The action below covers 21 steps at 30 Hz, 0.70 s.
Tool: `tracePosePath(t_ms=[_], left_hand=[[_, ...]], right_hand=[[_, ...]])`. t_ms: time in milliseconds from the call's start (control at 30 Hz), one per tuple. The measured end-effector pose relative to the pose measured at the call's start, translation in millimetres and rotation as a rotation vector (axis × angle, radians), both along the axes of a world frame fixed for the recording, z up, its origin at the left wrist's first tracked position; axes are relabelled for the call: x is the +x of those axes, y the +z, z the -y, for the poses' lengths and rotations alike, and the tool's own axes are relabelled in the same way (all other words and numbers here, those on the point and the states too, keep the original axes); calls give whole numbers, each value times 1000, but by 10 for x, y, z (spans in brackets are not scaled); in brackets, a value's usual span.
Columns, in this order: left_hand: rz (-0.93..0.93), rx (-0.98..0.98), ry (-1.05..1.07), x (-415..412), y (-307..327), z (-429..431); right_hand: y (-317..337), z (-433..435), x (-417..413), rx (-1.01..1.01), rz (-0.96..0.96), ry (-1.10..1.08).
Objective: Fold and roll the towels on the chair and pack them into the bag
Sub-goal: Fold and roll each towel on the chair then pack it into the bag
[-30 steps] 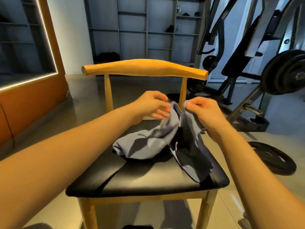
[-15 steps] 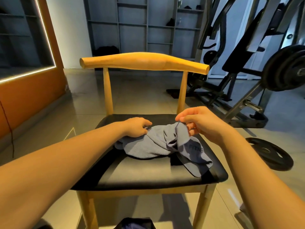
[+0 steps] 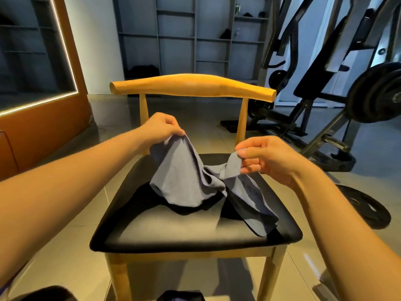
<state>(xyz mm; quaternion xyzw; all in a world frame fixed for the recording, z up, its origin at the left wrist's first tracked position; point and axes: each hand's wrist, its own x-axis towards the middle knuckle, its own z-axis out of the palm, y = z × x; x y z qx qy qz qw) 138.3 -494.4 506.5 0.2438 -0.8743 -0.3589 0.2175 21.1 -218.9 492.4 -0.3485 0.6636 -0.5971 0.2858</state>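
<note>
A grey-blue towel (image 3: 186, 181) hangs crumpled over the black seat of a wooden chair (image 3: 165, 233). My left hand (image 3: 161, 128) pinches one corner and lifts it above the seat's back left. My right hand (image 3: 263, 158) pinches another corner between thumb and fingers, over the seat's right side. The towel's lower end droops to the seat's front right edge. A dark shape at the bottom edge (image 3: 180, 296) may be the bag; only its top shows.
The chair's wooden backrest (image 3: 193, 86) crosses just behind my hands. A weight machine with plates (image 3: 375, 92) stands to the right, and a loose weight plate (image 3: 360, 205) lies on the tiled floor beside the chair. Shelves line the far wall.
Half a second ago the towel lay low on the seat under both hands. Now my left hand has raised one corner, and my hands have moved apart, each pinching a corner.
</note>
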Motion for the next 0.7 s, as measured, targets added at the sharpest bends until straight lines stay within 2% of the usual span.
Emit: tracePosePath(t_ms=[67, 133, 167, 267, 333, 400, 567, 633, 700], left_hand=[[-288, -56, 149, 51, 119, -19], [-448, -95, 183, 107, 165, -118], [-415, -125, 139, 134, 147, -186], [-4, -223, -18, 176, -77, -392], [117, -201, -21, 197, -254, -436], [98, -53, -17, 251, -391, -465], [-121, 604, 35, 388, -691, -583], [-143, 747, 11, 440, -752, -564], [-207, 786, -12, 489, -780, -567]], right_hand=[[12, 101, 29, -96, 88, -133], [-11, 208, 70, -139, 108, -232], [-30, 253, 99, -143, 107, -247], [-101, 318, 196, -94, 122, -229], [-139, 323, 241, -27, 101, -186], [-187, 334, 275, 56, -3, -130], [-297, 411, 380, 195, -231, -25], [-292, 436, 390, 219, -227, 2], [-284, 462, 396, 213, -145, 28]])
